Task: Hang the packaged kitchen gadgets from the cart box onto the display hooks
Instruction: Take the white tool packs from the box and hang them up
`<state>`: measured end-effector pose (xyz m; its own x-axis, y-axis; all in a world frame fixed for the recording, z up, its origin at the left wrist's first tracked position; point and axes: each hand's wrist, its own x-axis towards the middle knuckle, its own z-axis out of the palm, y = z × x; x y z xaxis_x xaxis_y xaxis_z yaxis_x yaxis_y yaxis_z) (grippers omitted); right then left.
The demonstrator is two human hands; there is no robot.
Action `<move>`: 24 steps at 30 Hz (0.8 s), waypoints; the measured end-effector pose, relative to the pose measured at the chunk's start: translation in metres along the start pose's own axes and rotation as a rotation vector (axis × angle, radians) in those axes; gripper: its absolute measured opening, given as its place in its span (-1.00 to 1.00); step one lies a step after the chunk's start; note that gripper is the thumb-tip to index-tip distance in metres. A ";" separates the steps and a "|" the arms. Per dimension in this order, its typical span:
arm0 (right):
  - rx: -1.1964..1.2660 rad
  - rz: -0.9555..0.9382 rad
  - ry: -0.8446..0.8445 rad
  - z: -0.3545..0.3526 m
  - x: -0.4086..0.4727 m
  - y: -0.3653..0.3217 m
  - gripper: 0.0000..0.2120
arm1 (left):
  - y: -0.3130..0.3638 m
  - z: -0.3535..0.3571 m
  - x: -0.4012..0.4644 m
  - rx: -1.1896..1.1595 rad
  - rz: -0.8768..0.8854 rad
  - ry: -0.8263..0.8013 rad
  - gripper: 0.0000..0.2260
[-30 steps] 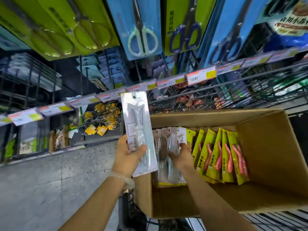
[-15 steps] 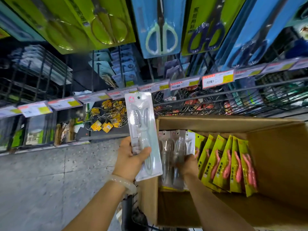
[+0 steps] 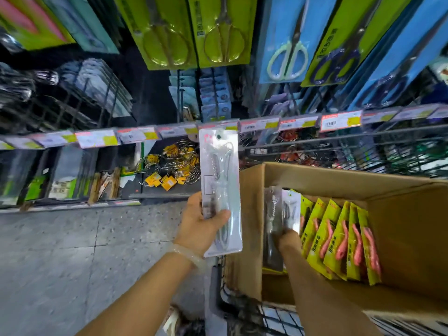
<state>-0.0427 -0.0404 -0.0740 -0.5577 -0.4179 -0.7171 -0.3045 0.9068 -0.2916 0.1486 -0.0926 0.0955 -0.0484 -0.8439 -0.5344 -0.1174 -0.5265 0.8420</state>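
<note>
My left hand (image 3: 201,224) grips a clear blister pack with a silver gadget (image 3: 221,175), held upright to the left of the cardboard box (image 3: 252,214). My right hand (image 3: 288,241) reaches into the box and grips the lower part of the clear gadget packs (image 3: 282,209) standing at the box's left end. To their right stand several yellow-green packs with pink gadgets (image 3: 339,238). Display hooks above carry carded scissors on blue cards (image 3: 288,40) and on green cards (image 3: 220,30).
A rail of price tags (image 3: 339,121) runs across the middle, above a lower shelf with wire racks bearing yellow tags (image 3: 169,166). The box sits in a wire cart (image 3: 274,316). Grey tiled floor (image 3: 60,251) lies to the left.
The view has swung left, so the box sits further right in frame. My left hand keeps its pack upright. My right hand stays on the clear packs in the box.
</note>
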 end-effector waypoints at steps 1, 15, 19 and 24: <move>0.041 0.024 0.034 0.000 -0.004 0.000 -0.72 | -0.001 -0.005 -0.003 0.003 0.000 0.001 -0.68; 0.823 -0.562 0.170 -0.058 -0.198 -0.038 -0.83 | 0.026 -0.087 -0.073 -0.127 0.115 -0.031 -0.64; 0.572 -0.565 0.092 -0.013 -0.227 -0.079 -0.81 | 0.024 -0.125 -0.087 -0.197 0.118 0.006 -0.66; 0.459 -0.382 0.210 0.030 -0.213 -0.089 -0.73 | -0.036 -0.152 -0.074 -0.154 -0.090 0.037 -0.64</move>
<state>0.1260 -0.0304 0.0854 -0.6289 -0.6764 -0.3833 -0.1758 0.6040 -0.7774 0.3073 -0.0270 0.1164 -0.0076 -0.7941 -0.6078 0.0338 -0.6076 0.7935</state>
